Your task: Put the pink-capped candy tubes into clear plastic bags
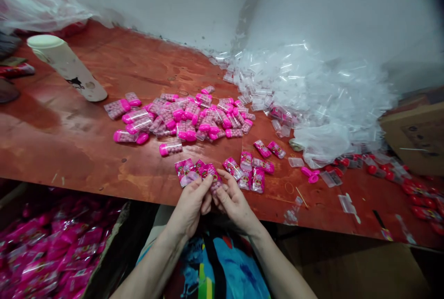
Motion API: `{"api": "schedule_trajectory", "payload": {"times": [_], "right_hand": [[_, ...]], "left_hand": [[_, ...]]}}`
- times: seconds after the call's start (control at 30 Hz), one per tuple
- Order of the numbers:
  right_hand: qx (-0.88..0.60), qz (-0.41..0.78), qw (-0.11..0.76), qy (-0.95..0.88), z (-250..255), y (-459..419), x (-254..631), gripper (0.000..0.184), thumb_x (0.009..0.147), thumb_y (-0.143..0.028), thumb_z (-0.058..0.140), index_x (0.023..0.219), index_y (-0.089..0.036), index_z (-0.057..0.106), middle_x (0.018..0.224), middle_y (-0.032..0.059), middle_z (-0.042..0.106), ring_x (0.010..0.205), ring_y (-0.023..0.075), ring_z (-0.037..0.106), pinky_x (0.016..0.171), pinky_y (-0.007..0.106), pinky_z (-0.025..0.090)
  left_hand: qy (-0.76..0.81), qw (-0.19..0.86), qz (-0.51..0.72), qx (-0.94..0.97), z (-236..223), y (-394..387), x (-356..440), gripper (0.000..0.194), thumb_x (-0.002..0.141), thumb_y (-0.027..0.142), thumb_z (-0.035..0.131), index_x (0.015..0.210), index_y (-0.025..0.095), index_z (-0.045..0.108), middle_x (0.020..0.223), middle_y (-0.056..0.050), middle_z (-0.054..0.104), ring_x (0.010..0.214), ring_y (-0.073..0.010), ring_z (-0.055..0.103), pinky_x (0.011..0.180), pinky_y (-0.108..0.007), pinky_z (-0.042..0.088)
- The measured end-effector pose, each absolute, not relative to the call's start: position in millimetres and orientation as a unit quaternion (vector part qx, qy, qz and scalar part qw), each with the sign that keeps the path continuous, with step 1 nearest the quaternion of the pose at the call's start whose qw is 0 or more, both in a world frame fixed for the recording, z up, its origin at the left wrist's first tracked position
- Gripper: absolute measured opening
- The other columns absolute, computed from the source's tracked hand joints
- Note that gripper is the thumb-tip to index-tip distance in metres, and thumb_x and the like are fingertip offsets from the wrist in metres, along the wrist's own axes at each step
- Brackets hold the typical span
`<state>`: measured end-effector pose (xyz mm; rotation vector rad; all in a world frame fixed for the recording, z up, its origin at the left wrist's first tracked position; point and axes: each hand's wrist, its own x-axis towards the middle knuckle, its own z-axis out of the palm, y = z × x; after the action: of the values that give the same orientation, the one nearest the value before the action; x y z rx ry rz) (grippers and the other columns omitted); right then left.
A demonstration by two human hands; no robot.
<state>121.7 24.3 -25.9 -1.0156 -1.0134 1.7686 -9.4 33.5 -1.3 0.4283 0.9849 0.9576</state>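
My left hand (190, 204) and my right hand (233, 202) meet at the near edge of the red-brown table (76, 137). Together they pinch a fanned bunch of pink candy packets (197, 171), fingers closed on it. Just right of my hands lie more bagged pink packets (251, 169). Beyond them sits a heap of clear tubes with pink caps (183, 118), filled with pink balls.
A big pile of clear small plastic bags (312, 90) covers the right rear. A white cup (65, 65) stands tilted at the left. Red-capped tubes (412, 183) lie far right beside a cardboard box (416, 137). A box of pink packets (45, 252) sits below left.
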Motion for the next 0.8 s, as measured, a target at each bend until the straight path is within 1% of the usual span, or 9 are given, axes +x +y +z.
{"api": "schedule_trajectory", "payload": {"times": [0.07,0.2,0.3,0.4,0.5,0.57,0.63,0.7,0.8], "right_hand": [[-0.405,0.706,0.414,-0.408,-26,22,124,0.054,0.090,-0.048,0.059,0.135,-0.027,0.037,0.067,-0.0062,0.049,0.049,0.0075,0.038,0.045,0.018,0.025],[-0.400,0.706,0.412,-0.414,-28,19,125,0.057,0.092,-0.047,0.058,0.139,-0.027,0.031,0.068,-0.0064,0.052,0.046,0.0066,0.035,0.044,0.019,0.024],[-0.411,0.690,0.423,-0.421,-29,19,123,0.059,0.092,-0.046,0.058,0.140,-0.026,0.029,0.068,-0.0066,0.051,0.049,0.0078,0.039,0.047,0.019,0.028],[-0.418,0.668,0.427,-0.443,-28,20,119,0.055,0.093,-0.043,0.057,0.139,-0.026,0.032,0.069,-0.0061,0.051,0.056,0.0096,0.046,0.053,0.020,0.035],[-0.428,0.635,0.432,-0.476,-24,21,114,0.051,0.093,-0.041,0.057,0.138,-0.027,0.037,0.075,-0.0038,0.054,0.064,0.0108,0.052,0.060,0.022,0.041],[-0.424,0.648,0.434,-0.461,-21,23,111,0.051,0.092,-0.042,0.058,0.136,-0.026,0.038,0.071,-0.0050,0.053,0.057,0.0092,0.049,0.054,0.020,0.039],[-0.407,0.693,0.427,-0.415,-19,24,108,0.051,0.092,-0.045,0.057,0.135,-0.026,0.037,0.062,-0.0082,0.049,0.044,0.0064,0.037,0.043,0.017,0.029],[-0.387,0.730,0.421,-0.375,-18,23,107,0.051,0.093,-0.047,0.054,0.134,-0.025,0.035,0.057,-0.0103,0.046,0.037,0.0047,0.026,0.037,0.017,0.021],[-0.377,0.734,0.431,-0.365,-17,22,107,0.050,0.093,-0.047,0.054,0.133,-0.026,0.034,0.058,-0.0102,0.047,0.036,0.0046,0.026,0.037,0.016,0.021]], "left_hand": [[0.452,0.753,0.439,0.189,1,35,-12,0.037,0.081,0.049,0.067,0.068,0.017,0.054,0.035,0.008,0.040,0.032,-0.0030,0.025,0.038,-0.018,0.018],[0.451,0.746,0.452,0.191,2,35,-11,0.033,0.077,0.047,0.073,0.076,0.017,0.058,0.037,0.007,0.046,0.030,-0.0028,0.030,0.037,-0.016,0.020],[0.473,0.718,0.474,0.191,-2,34,-6,0.036,0.076,0.047,0.073,0.071,0.016,0.056,0.035,0.006,0.047,0.028,-0.0028,0.030,0.035,-0.016,0.020],[0.476,0.719,0.475,0.175,-5,34,-3,0.040,0.077,0.049,0.071,0.065,0.016,0.054,0.033,0.006,0.045,0.026,-0.0023,0.028,0.033,-0.015,0.019],[0.448,0.742,0.479,0.141,-6,37,-5,0.037,0.078,0.047,0.071,0.068,0.016,0.055,0.036,0.008,0.043,0.028,-0.0012,0.025,0.033,-0.014,0.019],[0.431,0.748,0.487,0.131,-6,38,-9,0.034,0.078,0.045,0.072,0.071,0.016,0.056,0.039,0.009,0.043,0.029,-0.0008,0.025,0.034,-0.014,0.020],[0.424,0.750,0.489,0.137,-6,38,-13,0.033,0.079,0.044,0.072,0.074,0.015,0.058,0.044,0.008,0.046,0.031,-0.0002,0.025,0.034,-0.014,0.019],[0.420,0.753,0.483,0.151,-6,36,-16,0.033,0.079,0.045,0.072,0.076,0.014,0.060,0.046,0.008,0.048,0.032,0.0001,0.025,0.035,-0.014,0.018],[0.408,0.760,0.471,0.186,-6,33,-17,0.033,0.082,0.045,0.068,0.075,0.014,0.060,0.042,0.008,0.043,0.034,-0.0018,0.029,0.038,-0.015,0.022]]}}
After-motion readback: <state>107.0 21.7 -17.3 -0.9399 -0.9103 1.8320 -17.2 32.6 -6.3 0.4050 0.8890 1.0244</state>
